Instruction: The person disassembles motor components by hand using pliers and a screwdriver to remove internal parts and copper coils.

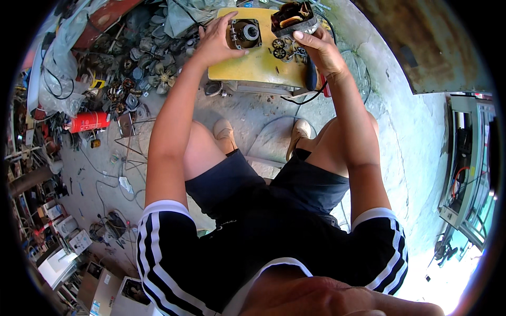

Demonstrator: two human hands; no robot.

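- The low yellow counter with a scuffed, worn top (247,69) stands at the upper middle of the frame and carries all the parts. With so many loose pieces on it, steady, slow movement seems best.
- The right hand (322,52), toward the upper right, has its thumb on the near side of the dark metal block with copper-coloured windings (293,21), its other fingers partly hidden behind. They are closed around the block, which is up at the counter's far right. Gripping by the solid metal rim rather than the windings would probably spare the wire.
- The left hand (213,45), at the upper left of the counter, has its fingers spread wide with nothing visibly gripped. They frame the left side of the square dark metal housing with a round grey centre (246,33); whether they touch it, I cannot tell. Light pressure on the outer frame should steady it best.
- The dark, rounded, elongated handle (311,75) lies at the counter's right edge, just beside the right wrist; keeping that wrist clear of it seems wise.
- The small black gear wheels with holes (279,53) lie below the block, right of the housing. They could be knocked easily.
- The tiny loose metal pieces (300,51) sit just beside the gears and are perhaps the easiest to lose.
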